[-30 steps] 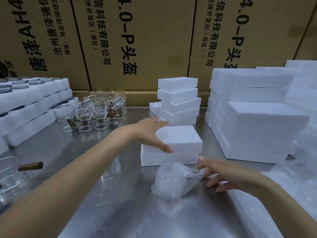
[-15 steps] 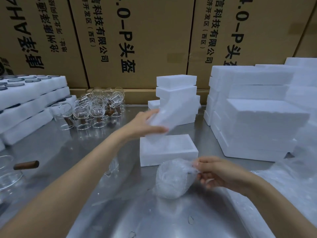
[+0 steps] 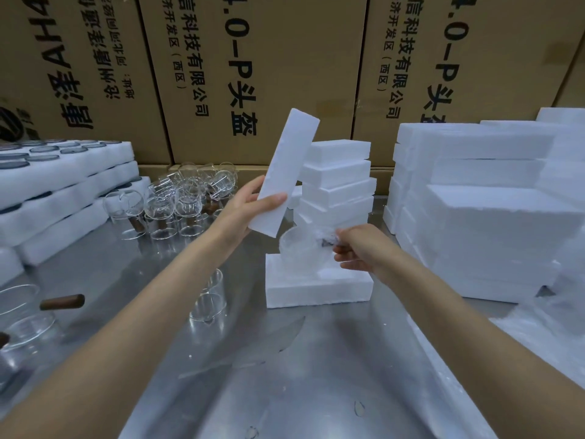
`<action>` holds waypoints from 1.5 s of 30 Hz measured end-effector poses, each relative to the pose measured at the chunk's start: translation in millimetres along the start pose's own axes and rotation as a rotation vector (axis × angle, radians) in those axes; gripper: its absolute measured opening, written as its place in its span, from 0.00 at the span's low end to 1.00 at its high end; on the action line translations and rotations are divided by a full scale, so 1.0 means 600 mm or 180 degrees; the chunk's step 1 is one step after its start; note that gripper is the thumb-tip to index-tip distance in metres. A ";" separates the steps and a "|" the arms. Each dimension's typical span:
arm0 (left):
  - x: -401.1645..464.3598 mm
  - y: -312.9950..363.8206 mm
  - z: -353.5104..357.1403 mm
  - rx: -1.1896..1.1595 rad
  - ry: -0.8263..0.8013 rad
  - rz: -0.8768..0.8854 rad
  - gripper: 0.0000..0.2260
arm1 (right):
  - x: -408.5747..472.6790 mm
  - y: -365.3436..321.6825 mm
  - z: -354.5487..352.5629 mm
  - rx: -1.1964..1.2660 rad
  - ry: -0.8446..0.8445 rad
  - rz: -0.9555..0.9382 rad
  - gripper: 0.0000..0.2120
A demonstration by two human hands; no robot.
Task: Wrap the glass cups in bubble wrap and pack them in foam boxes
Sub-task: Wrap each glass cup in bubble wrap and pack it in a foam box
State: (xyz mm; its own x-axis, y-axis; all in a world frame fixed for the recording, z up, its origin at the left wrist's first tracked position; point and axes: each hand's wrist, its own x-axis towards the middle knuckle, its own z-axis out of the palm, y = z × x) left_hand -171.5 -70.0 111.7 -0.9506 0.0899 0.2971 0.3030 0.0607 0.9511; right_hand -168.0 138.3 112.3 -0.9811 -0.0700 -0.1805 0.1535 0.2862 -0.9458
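Behind, stacked foam boxes (image 3: 337, 185) crowd the raised foam lid (image 3: 286, 174).

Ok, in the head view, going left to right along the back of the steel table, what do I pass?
Foam trays of packed cups → loose glass cups → foam lid gripped by the left hand → short stack of foam boxes → big foam stacks.

Cardboard cartons (image 3: 285, 74): "4.0-P头盔", "信科技有限公司", "(西区)".

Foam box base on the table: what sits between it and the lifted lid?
In the head view, the bubble-wrapped cup, held by the right hand, sits between the foam box base and the foam lid in the left hand.
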 end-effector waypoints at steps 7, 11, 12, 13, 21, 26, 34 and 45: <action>-0.004 -0.009 0.005 0.0273 -0.0065 -0.0114 0.29 | 0.012 0.013 0.029 -0.0459 -0.0258 0.0317 0.12; -0.008 -0.011 0.008 0.0401 -0.0232 -0.0083 0.22 | 0.022 0.023 0.028 -0.0759 -0.0267 0.0355 0.10; -0.008 -0.011 0.009 0.0457 -0.0265 -0.0081 0.23 | 0.025 0.021 0.028 -0.0884 -0.0270 0.0361 0.09; -0.010 -0.008 0.010 0.0509 -0.0296 -0.0086 0.25 | 0.026 0.018 0.027 -0.1038 -0.0274 0.0364 0.08; -0.010 0.015 0.020 0.1483 -0.0506 0.0004 0.22 | 0.036 0.030 -0.047 -0.0448 0.0732 -0.0251 0.12; 0.001 -0.004 0.042 0.2717 -0.0828 -0.0381 0.38 | 0.017 0.060 -0.053 0.0502 0.1182 -0.0320 0.16; 0.008 -0.012 0.044 0.3257 -0.1226 -0.0420 0.39 | 0.006 0.110 -0.006 0.0775 0.0895 -0.0496 0.11; 0.002 -0.043 0.022 0.2914 -0.1427 -0.0706 0.43 | 0.019 0.127 0.010 0.0596 0.0981 -0.0798 0.12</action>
State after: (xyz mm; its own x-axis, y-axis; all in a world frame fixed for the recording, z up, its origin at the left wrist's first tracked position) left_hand -179.6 -58.2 86.3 -0.9357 0.3342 -0.1133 0.2380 0.8346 0.4968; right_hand -167.0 153.6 36.6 -0.9757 0.1813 0.1231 -0.1030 0.1167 -0.9878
